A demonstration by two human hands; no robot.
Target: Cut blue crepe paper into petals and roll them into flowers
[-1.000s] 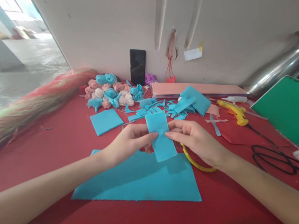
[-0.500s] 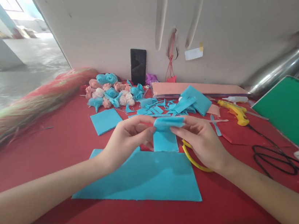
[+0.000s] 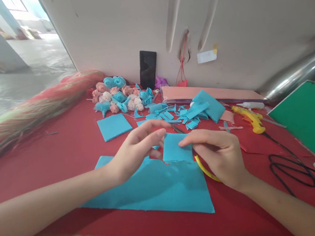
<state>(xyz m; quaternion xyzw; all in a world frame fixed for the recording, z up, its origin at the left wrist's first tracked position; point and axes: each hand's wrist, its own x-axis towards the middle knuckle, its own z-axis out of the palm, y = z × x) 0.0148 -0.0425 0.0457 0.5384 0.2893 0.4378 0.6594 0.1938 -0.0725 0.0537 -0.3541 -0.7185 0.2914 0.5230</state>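
Observation:
A small folded square of light-blue crepe paper point(image 3: 176, 148) is pinched by my right hand point(image 3: 222, 154), index finger on its front face and thumb at its right edge. My left hand point(image 3: 135, 152) is at the paper's left edge with fingers apart; its thumb is off the paper, and whether its lower fingers touch it I cannot tell. Below lies a large blue crepe paper sheet point(image 3: 155, 191) on the red table point(image 3: 59, 165). Scissors with yellow handles point(image 3: 206, 170) lie partly hidden behind the paper and my right hand.
Behind are a flat blue square point(image 3: 114, 126), a pile of paper roses point(image 3: 120, 96), blue scraps point(image 3: 171, 112) and a leaning phone point(image 3: 148, 69). A yellow glue gun point(image 3: 252, 119) with a black cord, a green board point(image 3: 314, 116) and a straw bundle point(image 3: 29, 111) flank the table.
The blue paper strip, held by both hands with its top edge folded over, is now a compact square in my right hand. My left fingers have loosened from it.

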